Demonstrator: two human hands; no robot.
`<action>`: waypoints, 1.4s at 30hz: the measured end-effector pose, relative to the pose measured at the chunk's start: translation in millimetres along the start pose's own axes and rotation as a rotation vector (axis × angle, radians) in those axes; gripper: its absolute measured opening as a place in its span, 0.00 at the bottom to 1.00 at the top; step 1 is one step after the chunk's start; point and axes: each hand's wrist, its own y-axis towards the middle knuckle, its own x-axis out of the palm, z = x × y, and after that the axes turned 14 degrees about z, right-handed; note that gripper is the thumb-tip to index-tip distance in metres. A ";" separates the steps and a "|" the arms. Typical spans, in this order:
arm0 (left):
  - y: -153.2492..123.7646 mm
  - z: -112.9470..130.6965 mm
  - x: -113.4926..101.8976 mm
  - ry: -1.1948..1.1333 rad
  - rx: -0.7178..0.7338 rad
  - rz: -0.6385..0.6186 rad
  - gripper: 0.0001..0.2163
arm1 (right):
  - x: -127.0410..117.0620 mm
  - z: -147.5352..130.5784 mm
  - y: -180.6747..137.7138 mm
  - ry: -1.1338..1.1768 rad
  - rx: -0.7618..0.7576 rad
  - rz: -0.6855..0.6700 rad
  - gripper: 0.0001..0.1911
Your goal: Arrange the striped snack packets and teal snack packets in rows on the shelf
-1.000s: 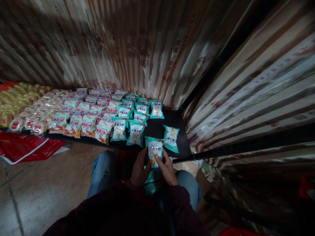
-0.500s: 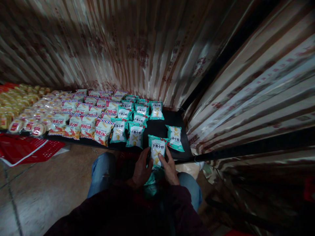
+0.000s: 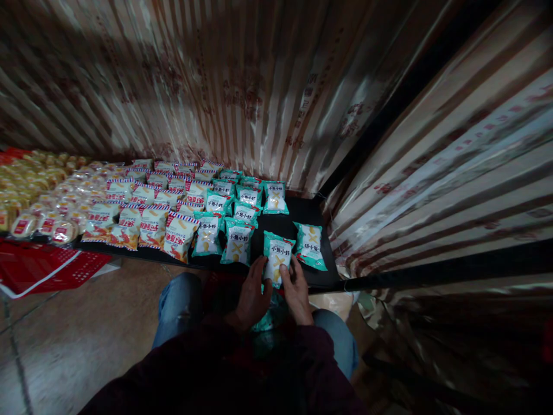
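Note:
A teal-and-white snack bag (image 3: 277,259) is held between my two hands at the front edge of a black shelf (image 3: 298,213). My left hand (image 3: 254,294) grips its left side, and my right hand (image 3: 297,291) has the thumb on its front. Just right of it another teal bag (image 3: 310,245) lies tilted on the shelf. To the left, several matching bags stand in rows, the closest being a teal bag (image 3: 237,242). Below my hands, between my knees, more teal packaging (image 3: 272,314) shows dimly.
White-and-orange snack bags (image 3: 179,236) with striped tops fill the shelf's middle. Farther left are clear-wrapped round cakes (image 3: 64,229) and yellow packs (image 3: 26,184). A red perforated basket (image 3: 47,268) sits below at left. Pleated sheeting (image 3: 242,86) hangs behind, and a dark bar (image 3: 432,271) runs at right.
My hands have shifted the held bag slightly up and to the right, closer onto the shelf. The view has moved a little; the other bags stay in place.

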 end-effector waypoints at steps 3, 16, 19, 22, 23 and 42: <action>1.3 -0.8 1.4 -0.002 0.016 -0.005 0.24 | 5.5 -0.6 1.1 -0.028 -0.028 0.055 0.41; 7.6 -2.6 6.5 0.067 0.140 0.006 0.28 | 16.6 -18.8 8.8 -0.050 -0.167 0.109 0.33; 10.4 -1.4 6.2 0.090 0.177 0.004 0.28 | 18.0 -20.1 14.4 -0.073 -0.213 0.104 0.28; 13.5 -0.7 6.7 0.109 0.202 -0.005 0.29 | 18.1 -19.4 20.7 -0.153 -0.264 0.124 0.25; 14.6 -0.7 7.2 0.114 0.210 -0.009 0.29 | 18.1 -19.3 22.4 -0.181 -0.279 0.130 0.25; 47.5 2.7 28.7 0.213 0.194 -0.015 0.29 | 32.5 -29.9 38.7 -0.298 -0.404 0.139 0.29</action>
